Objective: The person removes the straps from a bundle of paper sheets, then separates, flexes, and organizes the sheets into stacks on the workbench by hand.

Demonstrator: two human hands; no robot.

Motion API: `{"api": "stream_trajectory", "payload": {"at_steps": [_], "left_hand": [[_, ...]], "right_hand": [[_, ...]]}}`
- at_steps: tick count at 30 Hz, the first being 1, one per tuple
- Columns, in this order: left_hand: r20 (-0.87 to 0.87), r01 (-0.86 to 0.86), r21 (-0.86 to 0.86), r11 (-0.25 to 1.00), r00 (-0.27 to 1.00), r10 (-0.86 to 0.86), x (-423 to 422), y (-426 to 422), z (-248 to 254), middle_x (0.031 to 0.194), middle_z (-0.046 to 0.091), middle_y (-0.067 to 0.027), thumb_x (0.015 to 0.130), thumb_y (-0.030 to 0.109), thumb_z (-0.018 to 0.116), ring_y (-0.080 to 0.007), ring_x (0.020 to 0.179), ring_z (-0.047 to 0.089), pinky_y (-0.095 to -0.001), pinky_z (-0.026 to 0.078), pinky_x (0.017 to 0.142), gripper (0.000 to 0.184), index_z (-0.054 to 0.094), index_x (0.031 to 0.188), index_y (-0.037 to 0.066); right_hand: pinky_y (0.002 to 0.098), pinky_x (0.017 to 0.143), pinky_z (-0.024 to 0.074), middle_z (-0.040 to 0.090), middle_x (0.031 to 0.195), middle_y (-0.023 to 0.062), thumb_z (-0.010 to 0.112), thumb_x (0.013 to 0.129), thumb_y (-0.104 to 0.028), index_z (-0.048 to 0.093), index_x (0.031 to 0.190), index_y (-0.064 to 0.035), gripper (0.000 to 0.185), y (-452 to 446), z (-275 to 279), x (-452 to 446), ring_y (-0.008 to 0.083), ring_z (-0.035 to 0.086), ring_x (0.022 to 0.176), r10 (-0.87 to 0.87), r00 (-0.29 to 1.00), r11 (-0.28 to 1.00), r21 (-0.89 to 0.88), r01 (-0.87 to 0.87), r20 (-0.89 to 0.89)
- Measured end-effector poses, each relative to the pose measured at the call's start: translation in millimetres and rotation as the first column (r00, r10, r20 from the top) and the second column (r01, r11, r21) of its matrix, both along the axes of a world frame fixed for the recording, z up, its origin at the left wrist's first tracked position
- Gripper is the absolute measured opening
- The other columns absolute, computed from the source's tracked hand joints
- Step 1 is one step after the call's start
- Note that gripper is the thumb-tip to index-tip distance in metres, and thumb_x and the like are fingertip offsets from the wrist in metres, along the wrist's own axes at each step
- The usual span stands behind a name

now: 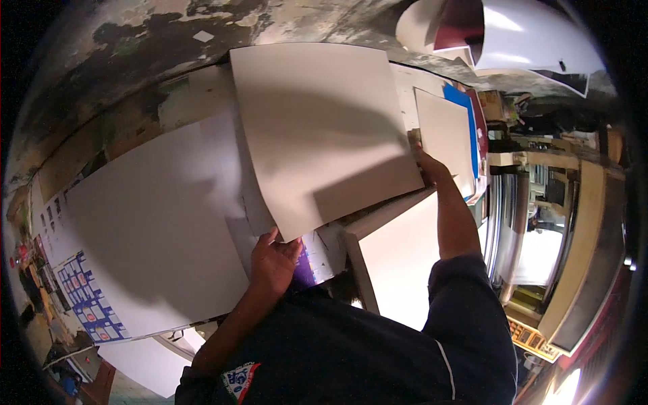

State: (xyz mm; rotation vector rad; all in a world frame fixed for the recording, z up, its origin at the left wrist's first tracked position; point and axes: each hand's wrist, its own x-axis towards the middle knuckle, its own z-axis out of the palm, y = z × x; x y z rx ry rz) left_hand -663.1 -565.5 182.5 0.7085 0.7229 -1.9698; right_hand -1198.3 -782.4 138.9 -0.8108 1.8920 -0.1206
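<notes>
A large cream sheet of card (324,128) is held up at a slant in front of me, its surface slightly bowed and crossed by shadow. My left hand (275,262) pinches its lower left corner, thumb near the edge. At the right edge, near the lower right corner, my right hand (432,167) grips the same sheet; most of its fingers are hidden behind or beside it. Left of the card lies a wide white sheet (155,229) on the table. Below it to the right is a pale stack or board (401,256).
Smaller cream sheets (442,131) lie on the right with a blue sheet (466,101) beneath. A machine with rollers (533,229) stands at far right. Rolled glossy paper (526,37) sits at upper right. Blue printed labels (91,297) show at lower left, against a stained wall (155,34) beyond.
</notes>
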Motion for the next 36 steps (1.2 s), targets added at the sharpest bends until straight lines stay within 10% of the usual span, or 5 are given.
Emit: {"api": "stream_trajectory", "payload": {"at_steps": [14, 22, 24, 27, 36], "left_hand": [[-0.262, -0.211, 0.092, 0.973, 0.938, 0.228, 7.4, -4.3, 0.8, 0.126, 0.054, -0.0185, 0.083, 0.034, 0.069, -0.0311, 0.121, 0.052, -0.0454, 0.039, 0.109, 0.062, 0.044, 0.127, -0.002], [0.379, 0.263, -0.067, 0.962, 0.899, -0.220, 62.7, 49.7, -4.7, 0.123, 0.059, -0.0158, 0.092, 0.030, 0.064, -0.0274, 0.107, 0.062, -0.0441, 0.052, 0.091, 0.048, 0.050, 0.129, 0.003], [0.696, 0.255, -0.357, 0.899, 0.714, 0.074, 121.9, 72.3, -4.1, 0.115, 0.059, -0.0087, 0.091, 0.021, 0.066, -0.0180, 0.100, 0.061, -0.0325, 0.052, 0.086, 0.036, 0.054, 0.121, 0.002], [0.881, 0.366, 0.135, 0.921, -0.470, 0.058, 251.2, 126.4, -40.8, 0.125, 0.054, -0.0119, 0.091, 0.017, 0.066, -0.0212, 0.106, 0.058, -0.0330, 0.050, 0.090, 0.045, 0.050, 0.130, 0.001], [0.691, 0.092, 0.233, 0.968, -0.716, -0.098, 406.8, 274.2, -93.4, 0.104, 0.059, -0.0197, 0.083, 0.026, 0.071, -0.0334, 0.097, 0.057, -0.0454, 0.046, 0.086, 0.038, 0.062, 0.108, -0.002]], "right_hand": [[0.0377, 0.075, 0.0420, 0.060, 0.106, 0.0151, 0.032, 0.069, -0.095, 0.054, 0.130, -0.0102, 0.107, -5.6, 33.7, 31.7, 0.0247, 0.051, 0.085, -0.182, 0.972, 0.970, 0.133, 0.202, -0.146], [0.0369, 0.071, 0.0453, 0.060, 0.094, 0.0104, 0.047, 0.096, -0.052, 0.059, 0.120, -0.0038, 0.055, -30.1, 81.0, 117.7, 0.0197, 0.053, 0.081, -0.094, 0.787, 0.691, -0.609, -0.390, -0.610], [0.0373, 0.082, 0.0475, 0.060, 0.109, 0.0144, 0.055, 0.097, -0.042, 0.059, 0.117, 0.0008, 0.047, -1.3, 158.1, 222.3, 0.0202, 0.055, 0.095, -0.034, 0.921, 0.502, -0.804, -0.320, -0.388], [0.0359, 0.099, 0.0412, 0.062, 0.120, 0.0142, 0.047, 0.100, -0.038, 0.058, 0.117, 0.0020, 0.045, 90.4, 210.1, 333.0, 0.0230, 0.057, 0.111, 0.270, 0.963, 0.512, -0.847, -0.141, 0.003], [0.0393, 0.096, 0.0460, 0.050, 0.131, 0.0248, 0.064, 0.092, -0.023, 0.044, 0.134, 0.0055, 0.054, 361.6, 23.9, 505.5, 0.0307, 0.054, 0.117, 0.448, 0.891, 0.801, -0.408, -0.438, -0.078]]}}
